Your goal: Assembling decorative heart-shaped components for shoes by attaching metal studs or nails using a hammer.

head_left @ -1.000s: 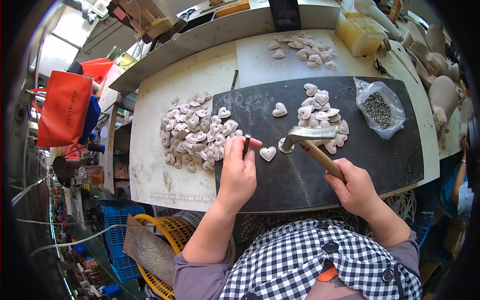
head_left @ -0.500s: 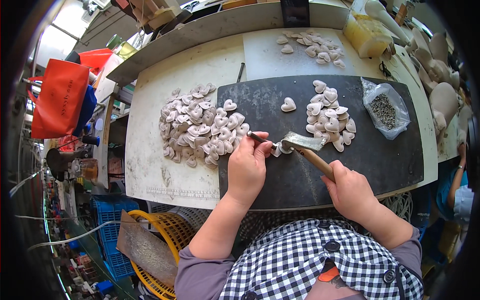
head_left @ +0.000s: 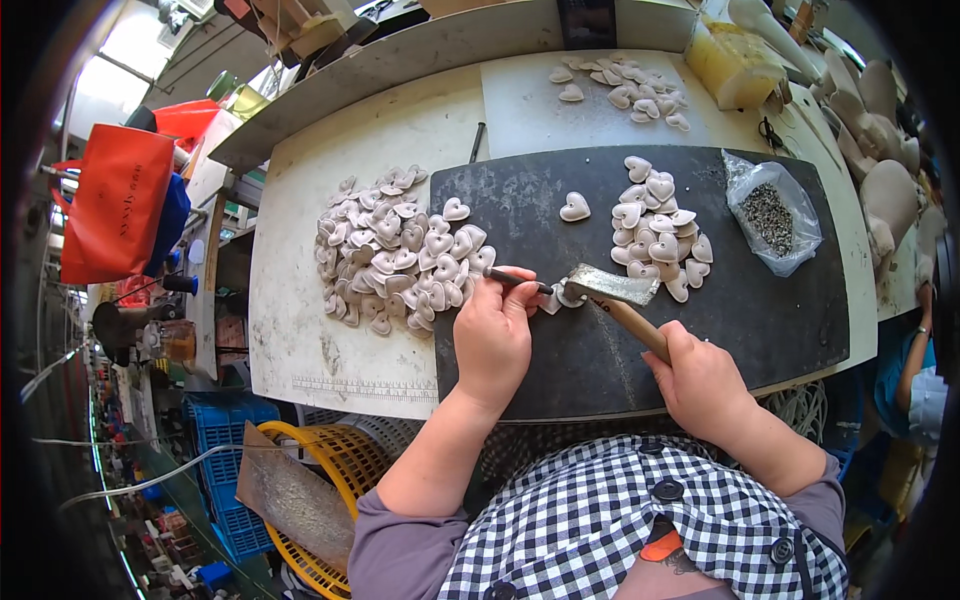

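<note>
My left hand (head_left: 492, 335) is closed, thumb and fingers pinching a dark metal rod-shaped punch (head_left: 515, 279). The punch leans, its lower end beside the hammer head. My right hand (head_left: 703, 378) is wrapped round the wooden handle of a hammer (head_left: 628, 322); its worn metal head (head_left: 615, 285) hovers over or rests at a small pale heart piece (head_left: 553, 302), mostly hidden. Whether head and punch touch cannot be told. A large heap of pale padded hearts (head_left: 385, 255) lies left of my left hand, a smaller pile (head_left: 655, 235) beyond the hammer. A single heart (head_left: 575, 207) lies apart.
A dark mat (head_left: 520, 385) covers part of the pale table (head_left: 300, 345). On the mat's right lies a clear bag of small metal bits (head_left: 768, 215). More hearts (head_left: 630, 90) lie at the back. A dark rod (head_left: 478, 142) lies left of them. A yellow basket (head_left: 345, 470) stands below.
The punch has tilted flatter, its upper end shifting left and down within my left hand. The hammer head has moved slightly to the right. The heart piles look unchanged.
</note>
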Motion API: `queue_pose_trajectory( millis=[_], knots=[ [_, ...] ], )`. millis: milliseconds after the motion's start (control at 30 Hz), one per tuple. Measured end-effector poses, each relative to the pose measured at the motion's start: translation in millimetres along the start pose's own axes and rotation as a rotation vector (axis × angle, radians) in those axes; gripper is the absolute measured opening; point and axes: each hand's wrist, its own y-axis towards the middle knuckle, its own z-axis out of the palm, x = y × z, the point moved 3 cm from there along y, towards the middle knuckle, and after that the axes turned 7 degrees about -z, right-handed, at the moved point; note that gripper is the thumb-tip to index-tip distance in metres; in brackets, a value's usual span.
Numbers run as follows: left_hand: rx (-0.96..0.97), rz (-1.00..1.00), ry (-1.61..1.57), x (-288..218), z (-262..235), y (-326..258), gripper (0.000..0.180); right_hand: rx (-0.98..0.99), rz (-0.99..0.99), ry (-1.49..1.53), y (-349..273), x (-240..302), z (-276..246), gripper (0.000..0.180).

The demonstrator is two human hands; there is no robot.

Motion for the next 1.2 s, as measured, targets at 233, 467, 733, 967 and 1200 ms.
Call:
queue_pose_trajectory(
  millis=[233, 467, 733, 967, 1200],
  knots=[
    [0.012, 0.337, 0.433, -15.7, 6.8, 0.3, 0.012, -0.016, 0.007, 0.019, -0.3, -0.2, -0.2, 0.023],
    [0.024, 0.494, 0.554, -21.0, 11.4, 1.3, 0.015, -0.204, -0.074, 0.277, 2.1, 1.0, -29.1, 0.022],
    [-0.054, 0.409, 0.53, -8.6, 7.4, -3.1, 0.005, -0.255, -0.179, 0.222, 12.5, 8.5, -34.4, 0.022],
    [-0.01, 0.064, 0.037, -0.2, -3.3, -6.7, 0.018, -0.158, -0.17, 0.081, 12.8, 4.1, -10.5, 0.021],
    [0.027, 0.278, 0.342, -41.7, 4.2, 31.5, 0.014, -0.357, -0.081, 0.449, 4.4, -39.3, 2.8, 0.013]
  ],
)
